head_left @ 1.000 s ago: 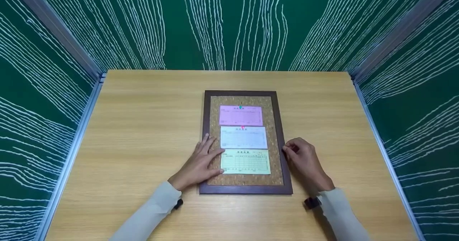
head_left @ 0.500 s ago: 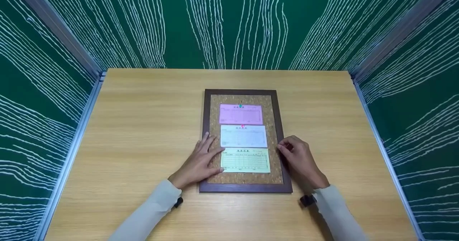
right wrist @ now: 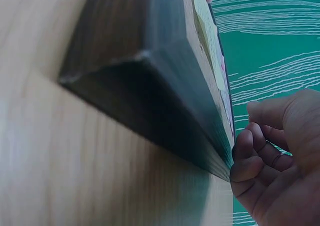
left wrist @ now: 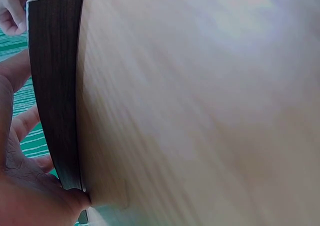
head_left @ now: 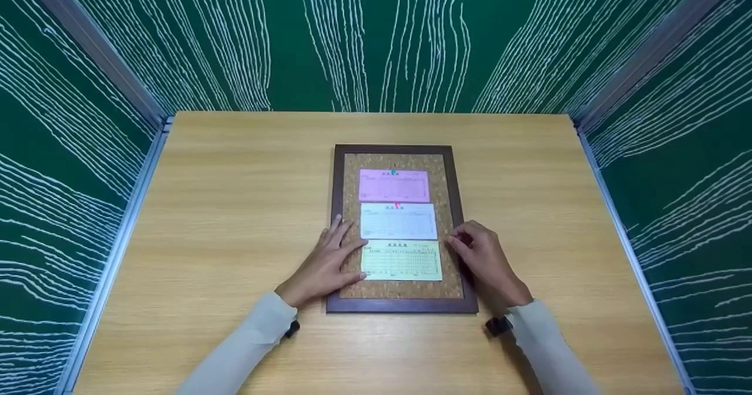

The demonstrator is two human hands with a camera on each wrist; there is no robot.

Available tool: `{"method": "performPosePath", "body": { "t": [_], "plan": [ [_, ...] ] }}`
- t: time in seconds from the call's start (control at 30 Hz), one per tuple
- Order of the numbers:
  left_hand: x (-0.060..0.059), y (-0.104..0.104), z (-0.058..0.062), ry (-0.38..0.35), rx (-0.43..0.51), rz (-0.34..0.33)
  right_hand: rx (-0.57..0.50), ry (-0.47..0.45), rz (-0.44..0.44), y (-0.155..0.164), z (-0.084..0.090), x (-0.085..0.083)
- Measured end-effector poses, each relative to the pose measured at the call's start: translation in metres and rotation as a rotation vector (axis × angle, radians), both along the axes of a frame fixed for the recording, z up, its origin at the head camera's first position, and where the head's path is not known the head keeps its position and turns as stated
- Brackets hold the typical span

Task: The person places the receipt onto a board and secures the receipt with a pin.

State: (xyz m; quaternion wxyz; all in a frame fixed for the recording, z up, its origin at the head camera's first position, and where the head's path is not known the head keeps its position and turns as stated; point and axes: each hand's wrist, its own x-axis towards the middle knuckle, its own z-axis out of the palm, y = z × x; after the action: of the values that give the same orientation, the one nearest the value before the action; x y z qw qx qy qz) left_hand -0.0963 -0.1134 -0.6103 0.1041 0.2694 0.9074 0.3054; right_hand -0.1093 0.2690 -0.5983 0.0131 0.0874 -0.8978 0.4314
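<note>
A cork board (head_left: 399,290) in a dark brown frame lies on the table. On it, top to bottom, are a pink slip (head_left: 393,189), a white slip (head_left: 398,224) and a pale green slip (head_left: 402,263). A green pushpin (head_left: 393,172) stands in the pink slip, a red pushpin (head_left: 397,204) in the white one. My left hand (head_left: 322,265) rests spread over the board's left side, thumb and index finger touching the green slip's left edge. Over the right frame edge, my right hand (head_left: 483,254) pinches a pushpin, mostly hidden; a bluish speck (left wrist: 25,7) shows in the left wrist view.
The wooden table (head_left: 247,177) extends around the board. Green panels (head_left: 299,42) with white wavy lines enclose its back and sides, joined by metal posts (head_left: 100,48). The frame's thick side (right wrist: 135,105) stands above the table in the right wrist view.
My right hand has moved left and slightly away from me, bringing its pinched fingertips from the frame's outer edge to over the cork's right margin. My left hand stays in place.
</note>
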Motion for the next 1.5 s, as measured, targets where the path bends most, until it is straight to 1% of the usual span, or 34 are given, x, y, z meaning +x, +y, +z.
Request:
{"method": "performPosePath", "body": {
  "t": [0.23,0.43,0.73,1.07,1.3,1.5],
  "plan": [
    [0.0,0.0,0.002,0.007,0.007,-0.002,-0.025,0.013,0.026,-0.006,0.0,-0.002],
    [0.0,0.0,0.0,0.012,0.008,0.001,-0.033,0.033,0.035,-0.01,-0.002,-0.003],
    [0.001,0.0,0.001,0.008,0.018,0.003,-0.009,0.018,0.05,-0.018,-0.002,-0.006],
    [0.001,0.0,0.001,-0.009,0.022,0.001,-0.024,0.008,0.115,-0.032,0.001,-0.011],
    [0.0,-0.001,0.0,0.005,0.015,-0.016,-0.006,-0.009,0.117,-0.04,0.001,-0.012],
    [0.0,-0.001,0.001,0.005,0.022,-0.009,-0.008,-0.012,0.12,-0.044,0.003,-0.012]
  ]
}}
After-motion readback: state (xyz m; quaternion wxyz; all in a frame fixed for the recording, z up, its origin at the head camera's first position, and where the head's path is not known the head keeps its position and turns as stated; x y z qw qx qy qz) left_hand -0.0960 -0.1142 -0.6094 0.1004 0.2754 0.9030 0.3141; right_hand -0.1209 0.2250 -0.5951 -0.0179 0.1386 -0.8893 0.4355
